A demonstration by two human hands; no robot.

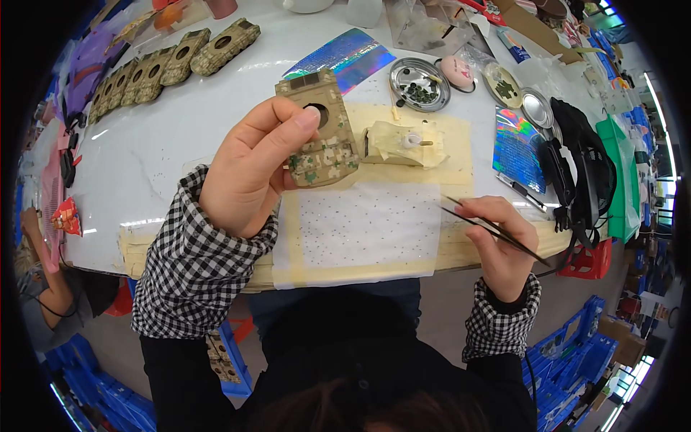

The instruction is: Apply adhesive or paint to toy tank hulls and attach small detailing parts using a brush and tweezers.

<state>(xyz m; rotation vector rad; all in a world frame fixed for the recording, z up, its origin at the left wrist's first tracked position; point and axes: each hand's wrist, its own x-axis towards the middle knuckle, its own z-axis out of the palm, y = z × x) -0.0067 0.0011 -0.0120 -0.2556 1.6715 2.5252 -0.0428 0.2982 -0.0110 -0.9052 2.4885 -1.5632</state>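
A: Grips?
B: Left hand point(248, 155) pinches camouflage model hull point(332, 133) above white bench point(165, 151), around middle; right hand point(504, 245) pinches dark tweezers point(531, 253), near right.
A: Bench surface?
B: Speckled white sheet point(367, 227), near middle; similar hulls point(146, 92) lined up far left.
A: Room?
B: Red stool point(590, 261), green bin point(625, 180) at right; blue crates point(576, 345) near right, grey floor point(453, 309).

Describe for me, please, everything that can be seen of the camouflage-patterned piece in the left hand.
The camouflage-patterned piece is a longish, roughly rectangular body with blocky tan, brown and green spots; it looks like painted plastic. A round dark opening sits in its upper half, partly covered by the thumb of the left hand, which grips its left side. A darker panel crosses its far end. It is held slightly tilted; its underside is hidden.
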